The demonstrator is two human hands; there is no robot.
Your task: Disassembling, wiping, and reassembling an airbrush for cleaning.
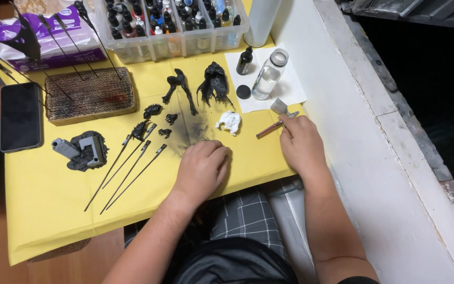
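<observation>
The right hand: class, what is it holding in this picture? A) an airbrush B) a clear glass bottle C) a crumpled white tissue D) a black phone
A: the right hand grips the airbrush, whose slim body sticks out to the left of the fingers, while the clear bottle, the crumpled tissue and the phone lie untouched on the yellow sheet.

Bright, even overhead light; sharp focus.
</observation>
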